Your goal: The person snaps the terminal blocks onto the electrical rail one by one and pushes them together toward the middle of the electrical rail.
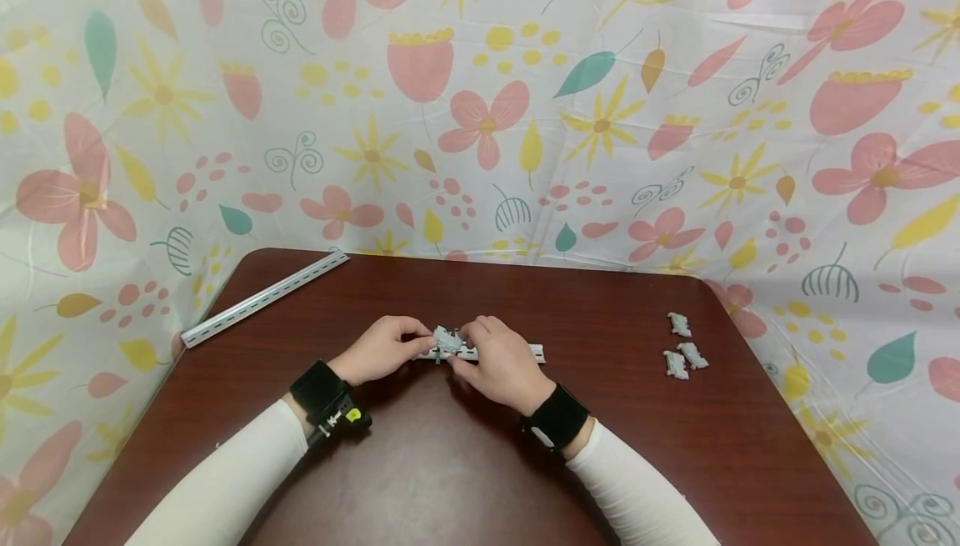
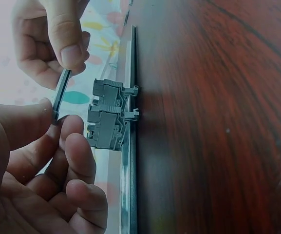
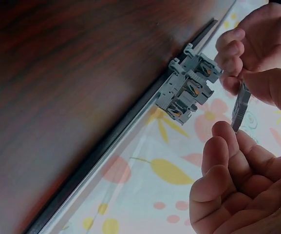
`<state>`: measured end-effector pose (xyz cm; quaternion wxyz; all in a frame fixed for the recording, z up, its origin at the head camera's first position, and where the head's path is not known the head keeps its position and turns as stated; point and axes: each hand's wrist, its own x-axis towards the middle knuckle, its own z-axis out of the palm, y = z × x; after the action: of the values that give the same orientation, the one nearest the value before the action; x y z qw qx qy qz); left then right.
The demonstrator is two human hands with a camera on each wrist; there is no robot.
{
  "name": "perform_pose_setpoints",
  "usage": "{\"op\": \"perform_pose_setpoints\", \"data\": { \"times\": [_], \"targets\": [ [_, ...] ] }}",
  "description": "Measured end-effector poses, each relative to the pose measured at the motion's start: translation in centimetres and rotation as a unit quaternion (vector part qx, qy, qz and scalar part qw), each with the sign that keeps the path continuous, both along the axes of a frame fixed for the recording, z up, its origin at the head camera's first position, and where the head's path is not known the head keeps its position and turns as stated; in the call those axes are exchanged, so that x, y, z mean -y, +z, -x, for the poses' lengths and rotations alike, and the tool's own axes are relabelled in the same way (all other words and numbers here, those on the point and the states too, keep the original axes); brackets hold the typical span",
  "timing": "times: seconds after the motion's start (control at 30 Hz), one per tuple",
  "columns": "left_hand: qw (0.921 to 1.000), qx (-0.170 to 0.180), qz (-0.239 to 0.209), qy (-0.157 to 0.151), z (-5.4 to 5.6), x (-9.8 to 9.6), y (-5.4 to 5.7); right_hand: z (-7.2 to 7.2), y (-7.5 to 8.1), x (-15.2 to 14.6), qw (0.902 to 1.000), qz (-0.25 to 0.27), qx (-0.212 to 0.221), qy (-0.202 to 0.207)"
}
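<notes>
A thin grey terminal block stands edge-on between both hands in the wrist views. My left hand pinches one end of it, between thumb and fingers. The other end is pinched by my right hand. Just past the fingertips, a small row of grey terminal blocks sits side by side on a slotted metal DIN rail, their clip feet showing at the rail's edge. From the head view, the hands partly cover that rail and the blocks on it.
Another, longer slotted DIN rail lies slantwise at the table's back left. Toward the right edge are three loose grey terminal blocks. A flower-patterned curtain hangs behind the dark wooden table.
</notes>
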<state>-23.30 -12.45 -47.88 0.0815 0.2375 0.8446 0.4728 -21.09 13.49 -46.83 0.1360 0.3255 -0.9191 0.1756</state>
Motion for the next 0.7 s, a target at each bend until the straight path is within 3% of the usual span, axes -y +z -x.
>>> {"op": "perform_pose_setpoints", "data": {
  "times": [0.4,0.7],
  "targets": [
    [0.9999,0.005,0.001,-0.009,0.14,0.09,-0.25,-0.19,0.00,0.33,0.9998,-0.015,-0.008,0.009],
    [0.9990,-0.029,0.028,-0.019,0.28,-0.02,-0.46,-0.05,-0.22,0.19,0.9997,-0.001,0.020,0.009]
  ]
}}
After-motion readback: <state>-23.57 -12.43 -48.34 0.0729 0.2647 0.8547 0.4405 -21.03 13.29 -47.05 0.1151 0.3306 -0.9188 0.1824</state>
